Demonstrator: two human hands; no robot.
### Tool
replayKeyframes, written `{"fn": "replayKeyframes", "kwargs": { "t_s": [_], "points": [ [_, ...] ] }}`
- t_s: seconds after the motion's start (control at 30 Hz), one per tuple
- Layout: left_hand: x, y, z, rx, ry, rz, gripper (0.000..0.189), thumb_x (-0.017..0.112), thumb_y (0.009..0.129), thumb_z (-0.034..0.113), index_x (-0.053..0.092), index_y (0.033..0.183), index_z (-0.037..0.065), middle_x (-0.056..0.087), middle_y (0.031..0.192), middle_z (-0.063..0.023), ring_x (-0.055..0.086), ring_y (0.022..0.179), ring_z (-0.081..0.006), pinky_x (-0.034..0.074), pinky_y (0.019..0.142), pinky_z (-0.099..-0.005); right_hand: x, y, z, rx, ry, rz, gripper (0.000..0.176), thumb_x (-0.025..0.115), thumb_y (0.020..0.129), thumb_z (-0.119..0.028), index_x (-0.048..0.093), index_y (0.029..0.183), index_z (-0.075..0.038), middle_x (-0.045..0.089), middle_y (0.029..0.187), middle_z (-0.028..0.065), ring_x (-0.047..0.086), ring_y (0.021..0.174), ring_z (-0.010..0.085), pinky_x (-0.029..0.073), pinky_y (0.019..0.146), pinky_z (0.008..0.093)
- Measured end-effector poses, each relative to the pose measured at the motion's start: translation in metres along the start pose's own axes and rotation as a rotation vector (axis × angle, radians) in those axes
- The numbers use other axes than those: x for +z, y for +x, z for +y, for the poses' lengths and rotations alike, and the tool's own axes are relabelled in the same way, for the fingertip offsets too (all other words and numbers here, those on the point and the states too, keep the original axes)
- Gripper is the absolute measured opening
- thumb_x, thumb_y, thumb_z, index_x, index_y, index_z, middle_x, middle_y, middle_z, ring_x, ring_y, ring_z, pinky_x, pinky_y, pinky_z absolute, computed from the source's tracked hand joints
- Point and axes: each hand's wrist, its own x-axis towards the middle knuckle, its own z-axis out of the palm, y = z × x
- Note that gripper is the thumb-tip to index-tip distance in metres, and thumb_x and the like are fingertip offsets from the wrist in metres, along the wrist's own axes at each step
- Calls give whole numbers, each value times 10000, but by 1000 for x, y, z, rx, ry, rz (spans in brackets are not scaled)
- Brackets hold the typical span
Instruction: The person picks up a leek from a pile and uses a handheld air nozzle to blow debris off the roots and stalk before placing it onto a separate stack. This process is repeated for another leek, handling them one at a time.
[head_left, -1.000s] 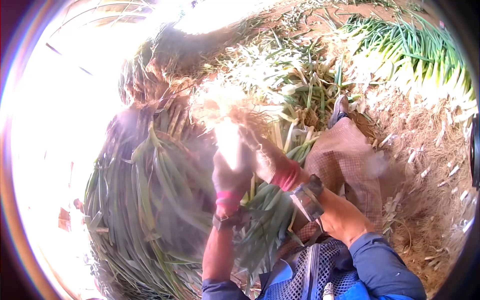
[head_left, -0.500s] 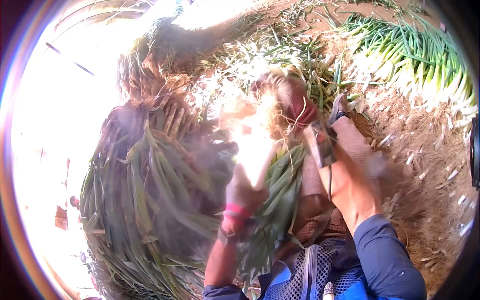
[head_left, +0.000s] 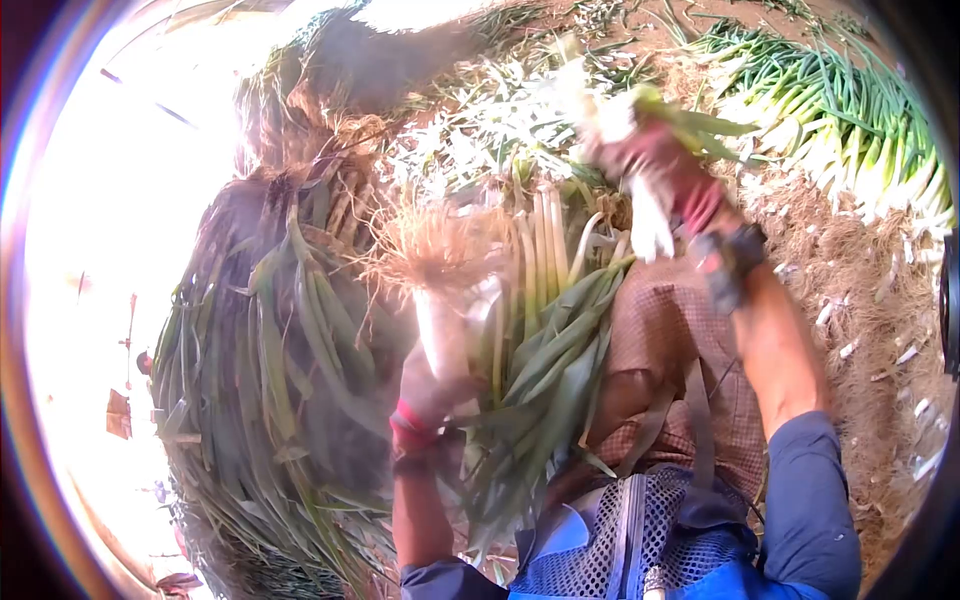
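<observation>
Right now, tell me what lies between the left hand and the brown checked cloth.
In the head view, a bunch of leafy green onions lies between the left hand and the brown checked cloth.

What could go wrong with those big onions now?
The pale scraps in the right hand might slip out and land on the trousers just below.

The white onion stalk in the left hand has long, wispy roots close to the messy onion pile, so they could perhaps snag there.

The long green leaves lying right beside the leg could get bent if it shifts.
</observation>
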Motion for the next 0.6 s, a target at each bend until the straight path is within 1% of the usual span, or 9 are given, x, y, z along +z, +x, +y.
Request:
{"fn": "replayKeyframes", "kwargs": {
  "t_s": [0.07,0.13,0.2,0.27,0.37,0.43,0.5,0.53,0.6],
  "points": [
    [-14,6,-10,-30,-65,-157,389,789,674,46,681,1042,-18,688,904,-51,667,744,-155,560,702,-313,60,6,-90,217,568,176,224,739,971,-199,698,1055,5,636,916,83,625,804,185,603,841,359],
    [-9,3,0,-52,31,-148,407,844,664,74,678,1027,-6,690,896,-41,656,747,-149,546,708,-314,61,19,-128,342,324,-414,309,789,907,-219,674,1076,13,661,1084,156,652,1039,259,548,1039,419],
    [-4,2,1,-38,-1,-192,436,885,653,94,680,1026,3,691,892,-34,662,779,-144,546,729,-319,145,10,-64,-694,-243,-13,358,819,853,-229,654,1071,2,673,1188,197,631,1212,294,493,1104,408],
    [-6,1,-7,-24,-31,-178,450,901,650,83,688,1040,14,694,896,-30,665,809,-143,543,745,-319,145,6,-89,-702,15,48,312,798,838,-221,669,1048,-29,681,1232,214,646,1226,332,501,1092,408],
    [-5,-1,-7,-16,-55,-191,463,909,656,72,696,1063,20,702,918,-20,669,818,-140,543,750,-315,110,23,-121,342,16,-163,176,662,899,-185,690,971,-27,711,1074,224,706,1039,333,565,985,425],
    [8,-1,-5,-63,-73,-134,477,906,664,63,698,1091,18,709,937,-11,669,836,-135,544,762,-307,83,40,-91,604,-212,-69,195,648,888,-219,681,885,-28,716,830,166,719,761,312,599,780,458],
    [14,6,-4,-101,50,-128,428,880,690,86,707,1074,14,700,960,-15,651,858,-122,532,774,-295,59,37,-37,517,-269,290,226,660,899,-247,700,885,-25,723,840,162,708,763,277,607,713,398],
    [7,7,-7,-146,65,-175,400,868,699,93,708,1057,15,696,963,-19,646,866,-119,531,782,-296,30,36,-15,707,11,384,233,665,916,-268,698,876,-40,712,830,142,700,770,260,605,688,396],
    [-6,2,-8,-107,13,-180,376,853,704,96,705,1040,15,694,948,-25,652,849,-124,535,768,-296,-40,11,50,681,-189,351,214,679,928,-229,661,924,-16,677,837,104,651,727,197,589,646,357]
  ]
}}
